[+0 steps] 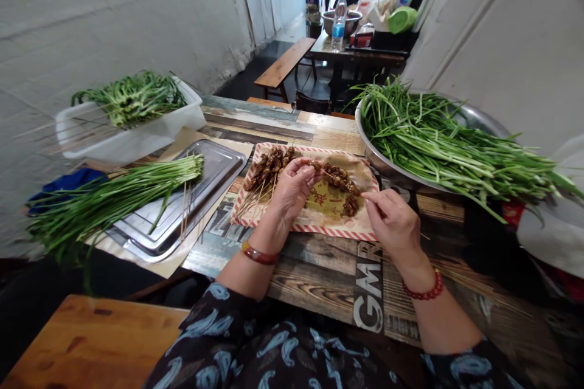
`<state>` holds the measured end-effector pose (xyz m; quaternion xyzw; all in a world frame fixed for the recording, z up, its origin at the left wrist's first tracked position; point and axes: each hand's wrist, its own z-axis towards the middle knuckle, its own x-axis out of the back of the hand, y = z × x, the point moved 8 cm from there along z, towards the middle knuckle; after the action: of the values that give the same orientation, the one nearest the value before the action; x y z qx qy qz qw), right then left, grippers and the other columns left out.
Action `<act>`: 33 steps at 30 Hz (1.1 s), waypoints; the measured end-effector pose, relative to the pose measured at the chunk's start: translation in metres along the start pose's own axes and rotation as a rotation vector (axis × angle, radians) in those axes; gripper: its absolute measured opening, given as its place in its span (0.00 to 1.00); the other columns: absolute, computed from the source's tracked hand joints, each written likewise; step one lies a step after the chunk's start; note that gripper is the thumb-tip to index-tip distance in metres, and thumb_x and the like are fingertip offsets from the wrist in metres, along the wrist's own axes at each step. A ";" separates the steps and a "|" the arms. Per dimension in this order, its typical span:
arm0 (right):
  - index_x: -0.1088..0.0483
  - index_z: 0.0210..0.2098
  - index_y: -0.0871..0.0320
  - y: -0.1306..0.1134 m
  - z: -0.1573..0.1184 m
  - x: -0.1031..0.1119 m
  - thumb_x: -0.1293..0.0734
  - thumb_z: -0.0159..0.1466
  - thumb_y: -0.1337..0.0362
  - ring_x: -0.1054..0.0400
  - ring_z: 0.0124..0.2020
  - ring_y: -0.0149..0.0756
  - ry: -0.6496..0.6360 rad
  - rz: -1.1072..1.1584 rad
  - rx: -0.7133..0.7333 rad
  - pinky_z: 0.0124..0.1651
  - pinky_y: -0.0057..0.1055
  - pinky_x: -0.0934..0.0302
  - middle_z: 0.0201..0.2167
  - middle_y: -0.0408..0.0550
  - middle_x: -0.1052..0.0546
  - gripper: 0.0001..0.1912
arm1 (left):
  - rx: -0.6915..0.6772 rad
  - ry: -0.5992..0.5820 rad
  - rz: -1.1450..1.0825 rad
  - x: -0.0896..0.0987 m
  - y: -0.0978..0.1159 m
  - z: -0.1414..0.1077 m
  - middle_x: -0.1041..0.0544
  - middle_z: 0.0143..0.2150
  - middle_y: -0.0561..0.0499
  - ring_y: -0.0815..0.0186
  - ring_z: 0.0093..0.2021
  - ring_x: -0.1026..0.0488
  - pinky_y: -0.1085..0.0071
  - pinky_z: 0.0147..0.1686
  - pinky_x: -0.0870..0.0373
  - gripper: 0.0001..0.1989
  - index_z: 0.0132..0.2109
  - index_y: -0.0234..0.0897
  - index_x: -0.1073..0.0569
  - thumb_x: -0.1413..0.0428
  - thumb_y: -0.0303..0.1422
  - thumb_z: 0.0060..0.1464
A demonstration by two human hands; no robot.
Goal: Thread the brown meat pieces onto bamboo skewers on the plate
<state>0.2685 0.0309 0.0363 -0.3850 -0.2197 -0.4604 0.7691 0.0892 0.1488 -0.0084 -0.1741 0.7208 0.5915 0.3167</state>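
Observation:
Over a tray with a red-and-white striped rim, both my hands are closed in a pinch. My left hand holds the left end of a meat skewer, where a dark, glossy piece shows at the fingertips. My right hand grips the thin stick's other end, near the tray's right side. Several finished-looking skewers lie side by side on the tray's left, their bare sticks pointing towards me. A small heap of dark meat pieces lies just left of my right fingertips.
At right, a steel basin overflows with green chives. A bundle of chives and thin sticks lie on a metal lid at left. Behind it, a white bin holds skewered greens. A bench stands beyond.

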 end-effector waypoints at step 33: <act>0.25 0.38 0.56 -0.004 0.001 0.000 0.37 0.67 0.65 0.30 0.33 0.34 0.023 0.027 -0.015 0.37 0.31 0.34 0.31 0.47 0.25 0.08 | 0.016 0.016 0.037 -0.001 -0.010 -0.002 0.20 0.33 0.49 0.70 0.29 0.24 0.73 0.34 0.30 0.19 0.36 0.33 0.30 0.30 0.32 0.39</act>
<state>0.2647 0.0310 0.0385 -0.3884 -0.2019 -0.4562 0.7748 0.0955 0.1442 -0.0152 -0.1630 0.7311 0.5899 0.3015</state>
